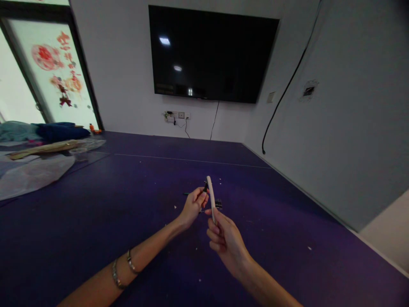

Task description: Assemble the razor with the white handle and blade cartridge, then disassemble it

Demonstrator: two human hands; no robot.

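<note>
Left hand (193, 206): fingers closed on a small dark tool (205, 187), thumb uppermost. Most of the tool is inside the grip; its kind cannot be made out. Two bracelets (118, 275) on that forearm, which the bottom edge cuts off.

Right hand (230, 241): thumb and index pinched on the lower end of a pale, slightly curved strip (211, 194), other fingers curled in. Strip stands near upright between the hands, its upper part just beside the dark tool; whether they touch cannot be told. Hands near each other, not clasped.

Just behind the strip, a small dark item (218, 204), partly covered, unidentified. A thin green piece (185, 194) shows left of the left hand, its rest hidden by the fingers. White scraps (309, 247) scattered over the purple surface (137, 179).

Farther left: clear plastic sheeting (38, 172), blue cloth (62, 131), blurred, cut by the left edge.

Beyond: dark wall screen (214, 55), sockets (181, 115) below, black cable (284, 94) hanging on the right.
</note>
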